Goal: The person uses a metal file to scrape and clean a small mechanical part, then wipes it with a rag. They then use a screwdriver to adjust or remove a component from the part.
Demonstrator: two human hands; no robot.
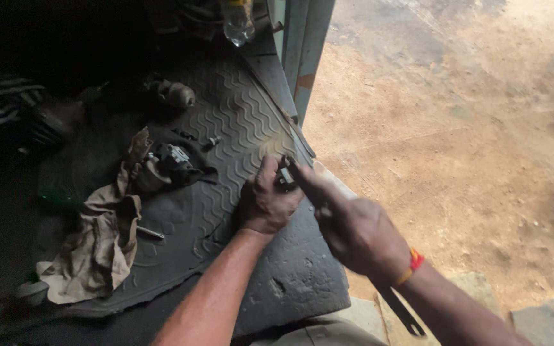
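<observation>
My left hand (265, 200) is closed around a small dark metal part (286, 177), held just above a black ribbed rubber mat (232, 122). My right hand (354, 227) is blurred and grips a thin dark tool whose tip meets that part; its lower end (402, 312) sticks out below my wrist. A red and orange thread band (411, 264) circles the right wrist. The part itself is mostly hidden by my fingers.
A dirty tan rag (100, 240) lies on the mat's left. Beside it sits a dark mechanical assembly (171, 163), with a rounded metal piece (177, 94) farther back. A plastic bottle (237, 20) stands at the top. A metal door frame (306, 51) borders sandy ground (456, 141).
</observation>
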